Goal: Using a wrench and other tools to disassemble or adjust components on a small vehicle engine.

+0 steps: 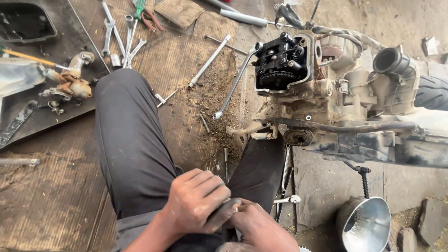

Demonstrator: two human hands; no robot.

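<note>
My left hand (pixel 193 201) and my right hand (pixel 259 228) meet low in the view, over my lap in dark trousers. Both close around a small dark metal part (pixel 226 208), mostly hidden by the fingers. Ahead stands a dusty motorcycle engine (pixel 326 88) with its cylinder head open, showing a black cam sprocket and chain (pixel 280 63). A long spanner (pixel 235 81) leans against the engine's left side.
Several spanners and a screwdriver (pixel 123 35) lie on the brown mat at the top left. A dirty carburettor (pixel 70 81) sits on a dark tray. A long socket bar (pixel 210 60) lies on the mat. A shiny metal funnel (pixel 366 224) stands at the lower right.
</note>
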